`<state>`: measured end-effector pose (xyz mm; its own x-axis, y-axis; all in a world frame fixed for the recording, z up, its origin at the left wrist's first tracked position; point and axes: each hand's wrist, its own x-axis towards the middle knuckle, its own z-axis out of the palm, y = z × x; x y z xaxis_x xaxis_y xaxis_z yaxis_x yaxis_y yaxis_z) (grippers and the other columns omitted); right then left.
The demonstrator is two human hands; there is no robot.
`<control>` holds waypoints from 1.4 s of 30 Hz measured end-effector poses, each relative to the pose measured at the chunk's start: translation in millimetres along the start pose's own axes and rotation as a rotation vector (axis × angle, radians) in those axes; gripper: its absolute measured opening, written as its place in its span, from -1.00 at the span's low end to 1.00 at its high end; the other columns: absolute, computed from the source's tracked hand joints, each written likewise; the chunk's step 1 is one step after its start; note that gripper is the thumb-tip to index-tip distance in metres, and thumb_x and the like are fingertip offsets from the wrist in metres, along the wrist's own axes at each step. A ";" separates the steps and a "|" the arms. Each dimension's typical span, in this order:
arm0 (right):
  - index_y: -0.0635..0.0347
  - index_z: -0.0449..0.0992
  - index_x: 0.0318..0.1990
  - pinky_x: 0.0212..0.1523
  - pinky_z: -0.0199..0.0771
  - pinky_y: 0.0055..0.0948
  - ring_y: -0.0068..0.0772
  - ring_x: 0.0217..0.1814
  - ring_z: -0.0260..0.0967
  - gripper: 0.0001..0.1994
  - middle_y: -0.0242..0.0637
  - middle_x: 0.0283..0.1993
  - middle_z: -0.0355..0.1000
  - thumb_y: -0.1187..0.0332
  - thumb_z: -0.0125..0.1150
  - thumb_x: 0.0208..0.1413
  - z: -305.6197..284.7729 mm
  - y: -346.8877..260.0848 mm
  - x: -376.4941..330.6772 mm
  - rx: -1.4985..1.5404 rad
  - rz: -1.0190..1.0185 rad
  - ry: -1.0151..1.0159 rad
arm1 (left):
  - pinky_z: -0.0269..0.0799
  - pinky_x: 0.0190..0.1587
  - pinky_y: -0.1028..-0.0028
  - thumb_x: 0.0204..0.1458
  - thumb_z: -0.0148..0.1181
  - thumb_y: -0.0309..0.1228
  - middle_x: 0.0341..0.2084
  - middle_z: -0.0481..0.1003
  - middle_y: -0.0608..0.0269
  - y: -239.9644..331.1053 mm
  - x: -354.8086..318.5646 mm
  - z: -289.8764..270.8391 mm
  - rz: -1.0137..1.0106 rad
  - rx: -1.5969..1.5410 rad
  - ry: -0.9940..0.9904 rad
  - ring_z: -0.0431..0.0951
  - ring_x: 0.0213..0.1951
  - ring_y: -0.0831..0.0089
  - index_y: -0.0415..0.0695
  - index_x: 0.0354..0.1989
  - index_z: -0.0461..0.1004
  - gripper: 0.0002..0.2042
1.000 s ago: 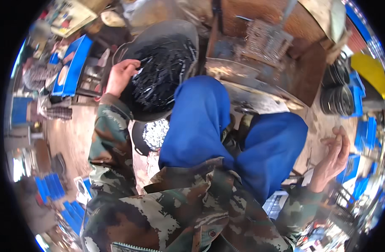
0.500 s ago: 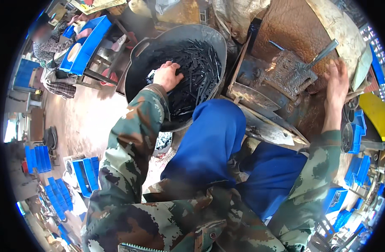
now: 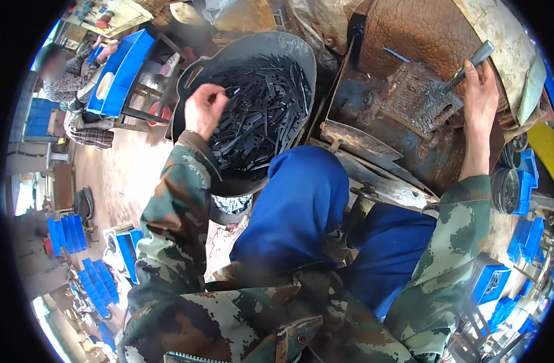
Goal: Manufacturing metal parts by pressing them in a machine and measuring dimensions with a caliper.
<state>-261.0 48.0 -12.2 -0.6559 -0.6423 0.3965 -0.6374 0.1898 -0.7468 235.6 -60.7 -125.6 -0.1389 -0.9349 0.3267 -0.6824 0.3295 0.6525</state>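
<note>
My left hand (image 3: 204,111) is raised over the left side of a black tub (image 3: 198,148), with thumb and fingers pinched together; whatever they hold is too small to make out. Many dark, narrow metal strips (image 3: 265,109) lie loose in the tub, some with small holes. On the right, my right hand (image 3: 481,100) grips the upper end of a metal bar handle (image 3: 478,57). That bar slants up from a greasy, rough metal block (image 3: 419,100), which sits in a dirty metal tray (image 3: 355,139). A thin rod (image 3: 396,54) lies behind the block.
My blue-trousered knees are between tub and tray. A brown, crusted sheet (image 3: 410,27) rises behind the block. Beneath the tub's near side is a container of shiny pieces (image 3: 231,204). Blue bins (image 3: 491,284) stand at right. Another person sits far left by a blue tray (image 3: 122,72).
My left hand has come up out of the strips toward the tub's left rim, its fingers now pinched. My right hand has moved from beside the bar handle onto it.
</note>
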 end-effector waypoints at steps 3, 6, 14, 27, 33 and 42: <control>0.24 0.42 0.19 0.02 0.44 -0.22 -0.05 -0.01 0.52 -0.50 0.01 -0.06 0.55 0.10 0.19 0.21 7.6 18.1 7.1 -0.122 -0.141 0.095 | 0.36 -0.29 0.62 0.18 0.15 -0.45 -0.43 0.56 0.36 40.1 15.6 -17.1 -0.013 -0.278 0.006 0.43 -0.38 0.70 -0.22 -0.26 0.55 -0.89; 0.21 0.47 0.11 0.02 0.44 -0.17 0.06 -0.02 0.51 -0.57 0.04 -0.10 0.55 0.11 0.19 0.21 11.9 23.5 10.5 -0.164 -0.139 0.100 | 0.45 -0.18 0.45 0.31 0.02 -0.39 -0.28 0.55 0.17 90.7 23.4 -13.8 -0.118 -0.829 -0.061 0.53 -0.33 0.46 -0.22 -0.13 0.41 -0.85; 0.21 0.47 -0.18 -0.15 0.45 -0.07 0.10 -0.19 0.50 -0.73 0.01 -0.29 0.53 0.20 0.30 0.14 16.0 28.8 16.9 -0.121 -0.228 0.119 | 0.24 -0.42 0.57 0.29 0.09 -0.30 -0.38 0.50 0.25 245.0 43.9 36.2 0.020 -1.130 -0.470 0.35 -0.49 0.60 -0.22 -0.03 0.48 -0.75; 0.22 0.47 0.00 -0.22 0.49 -0.24 -0.19 -0.27 0.52 -0.74 -0.11 -0.30 0.54 0.33 0.21 0.20 8.4 11.0 -0.5 -0.007 -0.264 0.137 | 0.29 -0.50 0.63 0.29 -0.02 -0.46 -0.49 0.50 0.30 354.5 53.0 141.7 -0.061 -1.321 -0.669 0.40 -0.54 0.66 -0.28 0.09 0.44 -0.73; 0.22 0.43 0.11 -0.22 0.45 -0.26 -0.22 -0.30 0.49 -0.68 -0.08 -0.35 0.47 0.42 0.15 0.20 6.2 3.2 -2.3 0.104 -0.234 0.103 | 0.15 -0.54 0.67 0.28 0.04 -0.34 -0.38 0.57 0.33 307.7 51.4 168.8 0.033 -1.004 -0.593 0.28 -0.56 0.76 -0.20 0.03 0.50 -0.74; 0.26 0.41 0.14 -0.24 0.43 -0.35 -0.36 -0.33 0.42 -0.67 -0.16 -0.33 0.47 0.47 0.14 0.22 4.3 -0.9 -4.0 0.165 -0.158 0.022 | 0.19 -0.53 0.66 0.28 0.00 -0.37 -0.47 0.56 0.33 290.8 49.7 161.7 0.043 -0.912 -0.545 0.26 -0.59 0.74 -0.18 0.06 0.49 -0.73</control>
<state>-256.1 47.2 -15.4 -0.5626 -0.6381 0.5256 -0.6594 -0.0371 -0.7509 -85.8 -32.7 -30.2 -0.6075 -0.7783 0.1588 0.0956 0.1268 0.9873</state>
